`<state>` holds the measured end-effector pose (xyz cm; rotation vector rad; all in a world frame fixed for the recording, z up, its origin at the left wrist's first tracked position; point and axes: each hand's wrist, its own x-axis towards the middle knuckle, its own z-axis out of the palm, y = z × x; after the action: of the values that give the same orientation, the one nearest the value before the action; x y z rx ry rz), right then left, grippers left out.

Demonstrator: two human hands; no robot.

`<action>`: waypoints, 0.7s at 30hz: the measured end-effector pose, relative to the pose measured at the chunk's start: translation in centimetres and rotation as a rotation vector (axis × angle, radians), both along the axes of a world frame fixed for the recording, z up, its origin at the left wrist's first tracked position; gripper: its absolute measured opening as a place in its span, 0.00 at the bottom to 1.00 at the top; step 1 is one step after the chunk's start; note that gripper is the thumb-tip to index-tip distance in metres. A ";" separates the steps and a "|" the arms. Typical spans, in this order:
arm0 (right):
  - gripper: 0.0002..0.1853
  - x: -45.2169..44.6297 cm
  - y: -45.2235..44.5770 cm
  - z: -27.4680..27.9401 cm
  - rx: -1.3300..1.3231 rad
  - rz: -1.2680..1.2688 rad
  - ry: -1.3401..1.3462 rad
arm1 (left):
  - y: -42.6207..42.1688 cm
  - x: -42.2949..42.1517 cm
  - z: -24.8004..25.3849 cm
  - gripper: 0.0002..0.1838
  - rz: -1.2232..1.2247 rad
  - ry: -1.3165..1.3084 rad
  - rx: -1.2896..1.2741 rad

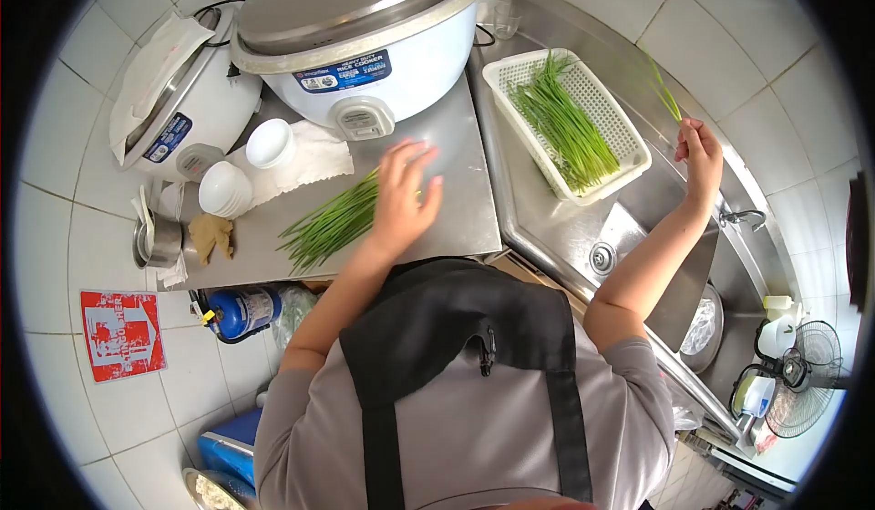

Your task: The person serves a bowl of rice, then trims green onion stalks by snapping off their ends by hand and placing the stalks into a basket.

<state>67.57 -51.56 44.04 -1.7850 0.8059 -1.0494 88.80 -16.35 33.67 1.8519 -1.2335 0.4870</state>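
My right hand [698, 153] is raised over the sink side, its fingers pinched on a few thin chive stalks [664, 91] that point up and away. My left hand [404, 198] is over the steel table at the near end of a loose bunch of green chives [330, 226], fingers stretched and apart. Whether its palm touches the bunch I cannot tell. Between my hands, to the right of the table, a white perforated basket [627, 136] holds a larger bundle of chives [567, 127] lying lengthwise.
A large rice cooker [365, 63] stands at the table's back, with a smaller one [196, 100] to its left. White bowls [225, 189] rest by a cloth [314, 159], near a metal pot [162, 242]. The sink [656, 236] and its faucet [743, 218] are at right.
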 end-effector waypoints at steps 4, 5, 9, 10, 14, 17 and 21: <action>0.08 2.3 6.8 -1.1 0.136 0.248 -0.238 | -4.7 -2.5 4.8 0.13 -0.337 -0.004 -0.058; 0.08 3.2 8.7 -1.7 0.194 0.324 -0.251 | -5.5 -3.0 5.6 0.12 -0.403 0.036 -0.083; 0.08 5.9 14.5 -4.0 0.374 0.566 -0.226 | -7.5 -3.4 7.1 0.09 -0.461 0.580 -0.202; 0.08 6.3 15.3 -4.6 0.395 0.612 -0.207 | -8.0 -2.9 6.5 0.10 -0.434 0.715 -0.198; 0.07 7.5 16.6 -6.2 0.424 0.693 -0.164 | -7.6 -0.2 5.4 0.13 -0.539 1.035 -0.022; 0.07 8.0 16.5 -7.2 0.368 0.664 -0.105 | -7.3 0.2 4.5 0.14 -0.587 1.204 -0.009; 0.07 8.4 16.4 -7.3 0.457 0.735 -0.103 | -6.3 0.2 4.7 0.15 -0.783 1.284 -0.129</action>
<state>75.96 -35.13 36.75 -1.4303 0.2427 -0.4179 89.01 -22.63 38.38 1.0046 -0.8124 -0.9091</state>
